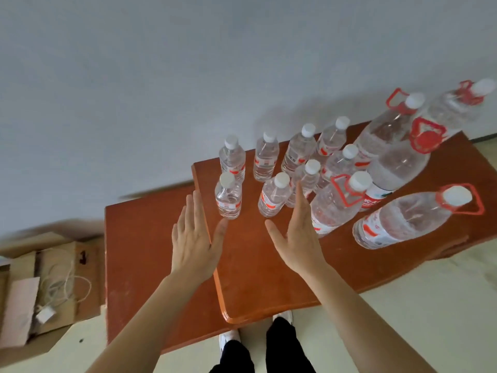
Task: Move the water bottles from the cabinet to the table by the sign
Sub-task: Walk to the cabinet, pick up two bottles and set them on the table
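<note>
Hovering at the worktop's (255,265) left edge, left hand (193,238) and right hand (295,238) hold nothing, fingers (299,203) straight. Water bottles (228,196) stand along far edge; thin, crushable, probably slick, so grip mid-body.

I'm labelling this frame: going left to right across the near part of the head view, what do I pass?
Open brown cardboard box → left hand → right hand → nearest large clear plastic water bottle with red carry handle.

Black trousers (285,348); white shoes (228,337)
</note>
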The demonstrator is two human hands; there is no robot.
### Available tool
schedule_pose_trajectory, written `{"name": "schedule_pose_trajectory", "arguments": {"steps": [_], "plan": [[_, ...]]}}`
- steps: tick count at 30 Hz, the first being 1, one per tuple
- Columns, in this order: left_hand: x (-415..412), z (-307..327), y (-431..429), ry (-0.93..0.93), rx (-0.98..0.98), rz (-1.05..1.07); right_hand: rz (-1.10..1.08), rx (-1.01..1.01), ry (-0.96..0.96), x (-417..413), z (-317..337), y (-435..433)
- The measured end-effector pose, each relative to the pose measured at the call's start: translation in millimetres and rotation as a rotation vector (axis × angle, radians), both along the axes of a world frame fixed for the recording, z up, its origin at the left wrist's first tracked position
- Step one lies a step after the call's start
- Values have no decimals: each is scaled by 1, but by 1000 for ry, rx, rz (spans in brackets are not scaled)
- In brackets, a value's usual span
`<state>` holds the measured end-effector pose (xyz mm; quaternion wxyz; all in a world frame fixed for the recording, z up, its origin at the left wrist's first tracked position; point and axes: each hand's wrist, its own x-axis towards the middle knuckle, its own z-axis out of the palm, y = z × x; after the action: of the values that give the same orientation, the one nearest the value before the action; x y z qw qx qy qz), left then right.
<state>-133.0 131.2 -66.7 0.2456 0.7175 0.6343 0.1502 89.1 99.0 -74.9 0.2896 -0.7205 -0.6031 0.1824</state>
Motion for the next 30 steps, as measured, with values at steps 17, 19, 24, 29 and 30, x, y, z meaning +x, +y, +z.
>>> {"name": "schedule_pose_trajectory", "arguments": {"steps": [17,19,24,29,30], "plan": [[67,-124,62,-447,3,278,-167,205,340,5,-146,65],[71,-129,66,-469,27,307,-146,218,327,6,-150,65],[66,-136,64,-472,37,259,-128,226,322,4,-154,66],[64,-121,39,-472,-31,318,-213,181,362,-4,-142,55],[61,-118,27,-461,-54,318,-226,151,363,-6,-141,44]]}}
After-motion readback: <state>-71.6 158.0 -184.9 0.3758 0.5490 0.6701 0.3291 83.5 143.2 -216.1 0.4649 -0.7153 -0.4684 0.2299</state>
